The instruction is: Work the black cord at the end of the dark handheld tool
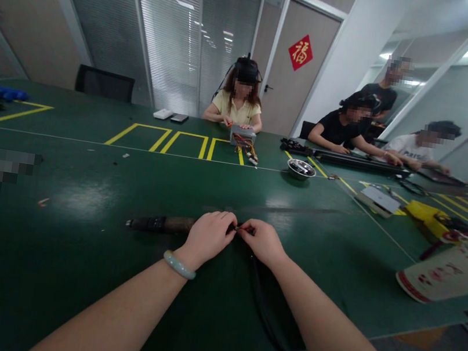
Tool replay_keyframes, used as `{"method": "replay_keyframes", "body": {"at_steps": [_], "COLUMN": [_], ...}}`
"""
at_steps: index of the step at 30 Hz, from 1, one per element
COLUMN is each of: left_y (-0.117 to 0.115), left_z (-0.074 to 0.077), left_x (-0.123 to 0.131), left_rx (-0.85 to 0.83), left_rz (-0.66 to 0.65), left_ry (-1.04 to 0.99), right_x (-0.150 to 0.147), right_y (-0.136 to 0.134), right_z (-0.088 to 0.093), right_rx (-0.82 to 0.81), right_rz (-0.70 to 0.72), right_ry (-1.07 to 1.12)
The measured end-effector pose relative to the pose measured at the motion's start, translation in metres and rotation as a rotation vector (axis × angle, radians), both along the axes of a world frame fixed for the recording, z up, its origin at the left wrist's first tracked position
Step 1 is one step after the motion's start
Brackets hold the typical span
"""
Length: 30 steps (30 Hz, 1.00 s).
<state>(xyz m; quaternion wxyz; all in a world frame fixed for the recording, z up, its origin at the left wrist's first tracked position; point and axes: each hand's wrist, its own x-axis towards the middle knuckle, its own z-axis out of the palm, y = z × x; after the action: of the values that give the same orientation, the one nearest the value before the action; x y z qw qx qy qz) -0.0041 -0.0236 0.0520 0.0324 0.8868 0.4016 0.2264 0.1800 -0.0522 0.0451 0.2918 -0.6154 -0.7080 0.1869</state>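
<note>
A long, dark-nosed electric screwdriver (pixel 165 224) lies across the green table, its tip to the left. My left hand (pixel 213 232), with a pale green bangle (pixel 179 265) at the wrist, is closed around its rear part. The tool's back end is hidden by those fingers. Close beside it, my right hand (pixel 263 240) pinches a small end piece, apparently the plug of a black cable (pixel 260 297). The fingertips of both hands nearly meet there, and whether plug and tool are joined cannot be made out. From below my right hand the cable runs down over the table's front edge.
A white cup (pixel 448 269) leans at the right. Further back are a metal bowl (pixel 300 169), a white box (pixel 378 200), a yellow tool (pixel 425 217) and a grey box with wires (pixel 243 136). Several people are across the table. Blue items (pixel 0 92) lie far left.
</note>
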Motion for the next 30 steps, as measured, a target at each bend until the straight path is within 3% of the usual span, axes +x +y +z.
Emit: {"method": "replay_keyframes", "body": {"at_steps": [30], "left_y": [-0.0017], "left_z": [0.0031], "left_x": [-0.0005], "left_rx": [-0.018], "left_rz": [-0.011], "left_ry": [0.010], "right_x": [-0.0030], "right_y": [0.0030], "right_z": [-0.0028], "right_rx": [-0.067], "right_rz": [-0.025], "right_ry": [0.058]}}
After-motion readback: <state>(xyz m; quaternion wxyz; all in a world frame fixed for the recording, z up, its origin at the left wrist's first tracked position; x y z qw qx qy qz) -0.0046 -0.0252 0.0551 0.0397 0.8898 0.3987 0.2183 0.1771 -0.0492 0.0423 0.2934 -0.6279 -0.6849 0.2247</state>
